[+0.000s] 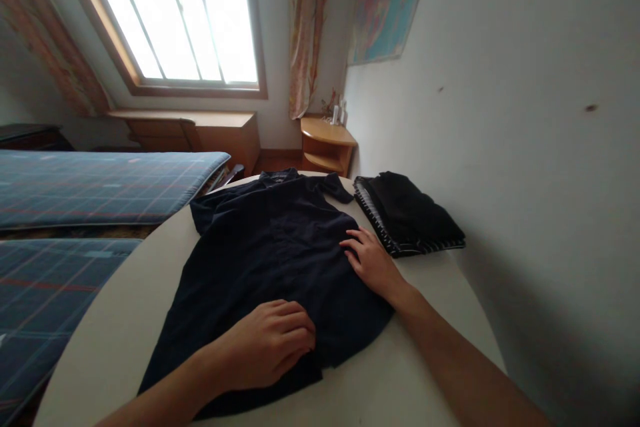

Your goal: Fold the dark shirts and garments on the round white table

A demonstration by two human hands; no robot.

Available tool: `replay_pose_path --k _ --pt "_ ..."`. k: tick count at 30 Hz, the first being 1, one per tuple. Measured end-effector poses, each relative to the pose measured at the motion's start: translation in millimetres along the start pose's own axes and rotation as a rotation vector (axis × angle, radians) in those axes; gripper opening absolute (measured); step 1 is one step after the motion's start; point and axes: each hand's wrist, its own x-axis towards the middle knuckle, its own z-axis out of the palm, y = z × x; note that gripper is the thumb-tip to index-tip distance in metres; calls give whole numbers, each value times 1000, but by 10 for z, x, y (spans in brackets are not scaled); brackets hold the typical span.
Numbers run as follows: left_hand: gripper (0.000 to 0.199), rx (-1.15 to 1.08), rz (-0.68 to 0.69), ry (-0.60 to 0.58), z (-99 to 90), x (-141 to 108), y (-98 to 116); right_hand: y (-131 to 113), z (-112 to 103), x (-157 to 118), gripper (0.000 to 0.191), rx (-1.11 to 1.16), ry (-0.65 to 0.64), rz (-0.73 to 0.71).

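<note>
A dark navy short-sleeved shirt (300,250) lies spread out front side up, its collar at the far end and its hem towards me. My left hand (280,340) is over the lower front, fingers curled closed at the front edge near the hem; the fingertips are partly hidden, with shirt cloth at them. On the shirt's right side rests my right hand (367,257), its fingers apart and laid on the cloth. Just beyond that hand is a stack of folded dark clothes (410,210), black on top with a striped piece beneath.
The round white table (120,327) carries the shirt and the stack. A white wall (540,167) stands close on the right. To the left are plaid mattresses (100,187). Behind are a wooden desk (225,121), a corner shelf (327,132) and a bright window (175,13).
</note>
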Motion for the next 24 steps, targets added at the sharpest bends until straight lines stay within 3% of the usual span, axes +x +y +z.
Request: replay_pose_path --k 8,13,17,21,24 --pt "18 -95 -43 -86 -104 -45 16 28 -79 -7 27 11 -43 113" --pt "70 85 -217 -96 -15 -101 -65 31 -162 -32 40 24 -71 187" --pt "80 65 -268 -166 31 -131 -81 15 -222 -86 41 -49 -83 221" --pt "94 8 -275 -214 -40 -144 -30 -42 -269 -102 35 -134 -32 147" --pt "87 -7 -285 -179 -107 -147 -23 -148 -326 -80 24 -36 -44 -50"
